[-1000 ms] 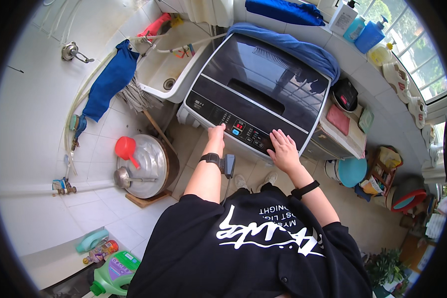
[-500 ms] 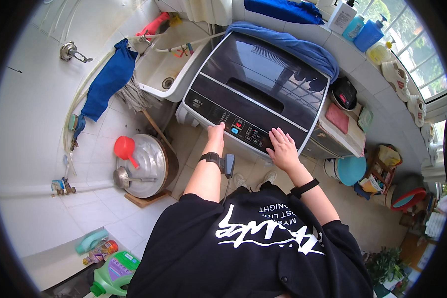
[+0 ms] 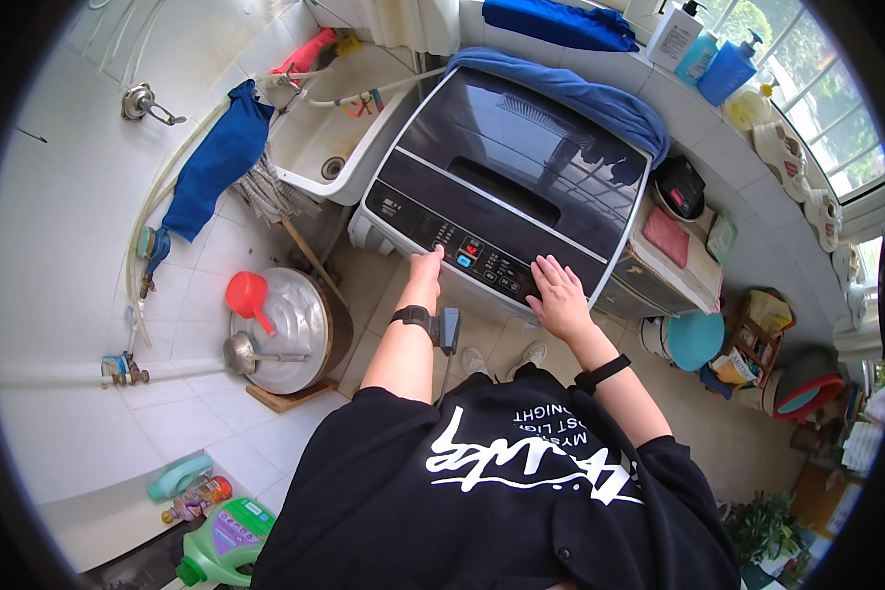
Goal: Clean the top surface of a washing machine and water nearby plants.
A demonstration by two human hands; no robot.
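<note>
A top-loading washing machine (image 3: pixel 521 128) with a dark glossy lid stands in front of me, its lid closed. Along its front edge runs a black control panel (image 3: pixel 393 205) with a lit red display and a lit blue button. My left hand (image 3: pixel 426 270) is at the panel's front edge, a thumb or fingertip on the buttons left of the display. Its other fingers are hidden beneath the hand. My right hand (image 3: pixel 560 298) lies flat on the panel's right end, fingers stretched out, holding nothing.
A white sink (image 3: pixel 300 162) stands left of the machine, near a mop (image 3: pixel 270 192). A red dipper (image 3: pixel 247 293) and metal ladle (image 3: pixel 241 351) rest on a round metal lid (image 3: pixel 295 334). At right are a cabinet (image 3: pixel 693 261) and a light-blue basin (image 3: pixel 696 339). Bottles (image 3: pixel 726 71) line the sill.
Both hands keep nearly the same places on the control panel. The view has shifted only slightly.
</note>
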